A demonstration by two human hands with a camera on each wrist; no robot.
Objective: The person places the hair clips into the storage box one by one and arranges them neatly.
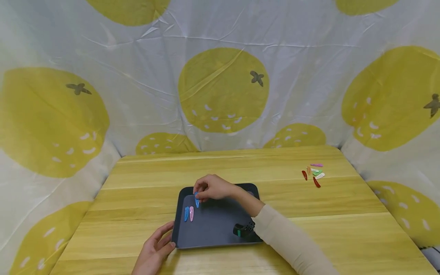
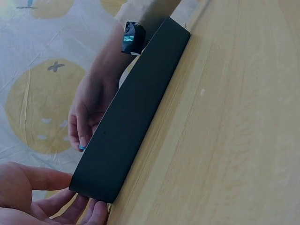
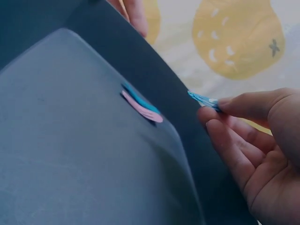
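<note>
– What is held?
– A blue snap hair clip (image 1: 197, 201) is pinched by the right hand (image 1: 214, 187), over the dark tray (image 1: 213, 231); the tray's corner is gripped by the left hand (image 1: 156, 246).
– Any risk?
– If the pinch is loosened, the clip could be dropped. If the tray is tugged, the pink clip (image 1: 191, 214) and second blue clip (image 1: 186, 214) between the hands could be shifted.
</note>
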